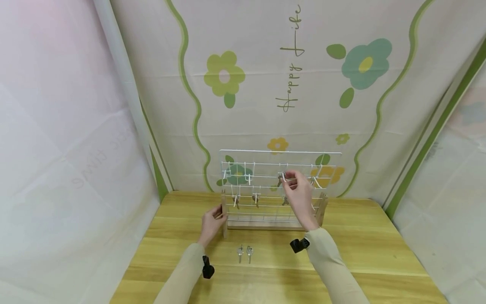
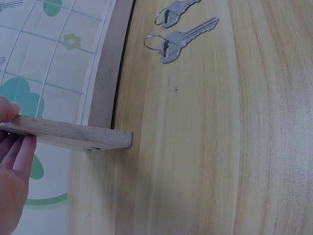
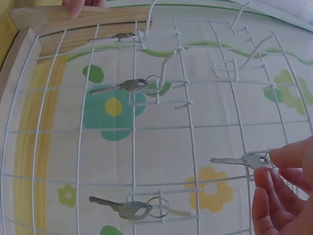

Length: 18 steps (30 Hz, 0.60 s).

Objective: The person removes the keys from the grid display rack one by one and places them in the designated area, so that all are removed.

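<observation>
A white wire grid rack (image 1: 281, 151) stands upright in a wooden frame on the table. My left hand (image 1: 211, 223) grips its left wooden side post (image 2: 68, 131), thumb on one face and fingers on the other. At the middle of the upper row, my right hand (image 1: 300, 196) pinches the ring end of a silver key (image 3: 248, 160), whose blade points away from the fingertips; the fingers hide most of the hook there. Other keys, among them one key (image 3: 117, 86) and another key (image 3: 128, 209), hang by their rings from lower hooks.
Two loose keys with rings, a left key (image 1: 240, 252) and a right key (image 1: 249, 252), lie on the wooden table (image 1: 265, 278) in front of the rack. Bare hooks (image 3: 257, 51) stick out at the upper left of the grid. A printed cloth (image 1: 258, 122) stands behind.
</observation>
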Tool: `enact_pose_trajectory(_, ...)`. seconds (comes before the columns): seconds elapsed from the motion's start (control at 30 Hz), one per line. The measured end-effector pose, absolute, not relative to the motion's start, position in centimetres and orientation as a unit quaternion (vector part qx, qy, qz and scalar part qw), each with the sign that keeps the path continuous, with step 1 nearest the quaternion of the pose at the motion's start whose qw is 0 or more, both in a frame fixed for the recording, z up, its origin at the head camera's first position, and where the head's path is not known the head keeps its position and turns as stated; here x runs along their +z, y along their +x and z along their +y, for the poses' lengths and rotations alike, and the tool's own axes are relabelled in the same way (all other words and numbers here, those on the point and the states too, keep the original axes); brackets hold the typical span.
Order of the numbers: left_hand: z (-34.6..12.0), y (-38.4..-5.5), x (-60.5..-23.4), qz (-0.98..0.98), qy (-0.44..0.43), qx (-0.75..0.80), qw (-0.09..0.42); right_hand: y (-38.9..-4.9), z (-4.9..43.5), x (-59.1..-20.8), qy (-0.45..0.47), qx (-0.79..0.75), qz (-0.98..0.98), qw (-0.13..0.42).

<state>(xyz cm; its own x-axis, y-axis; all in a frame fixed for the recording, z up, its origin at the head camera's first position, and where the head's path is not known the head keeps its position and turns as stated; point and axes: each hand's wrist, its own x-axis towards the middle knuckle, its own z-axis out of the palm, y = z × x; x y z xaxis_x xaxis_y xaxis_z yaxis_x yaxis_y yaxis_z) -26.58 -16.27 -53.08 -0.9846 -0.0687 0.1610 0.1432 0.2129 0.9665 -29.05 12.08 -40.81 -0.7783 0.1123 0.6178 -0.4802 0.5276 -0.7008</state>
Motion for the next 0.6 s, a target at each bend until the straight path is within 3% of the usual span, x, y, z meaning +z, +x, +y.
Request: enact_pose_trajectory(0.6,-16.30,-26.54,-53.16,-0.771,-0.027,-0.630,0.087,-29.53,11.98,-40.85,0.123,0.450,-0.817,0.337)
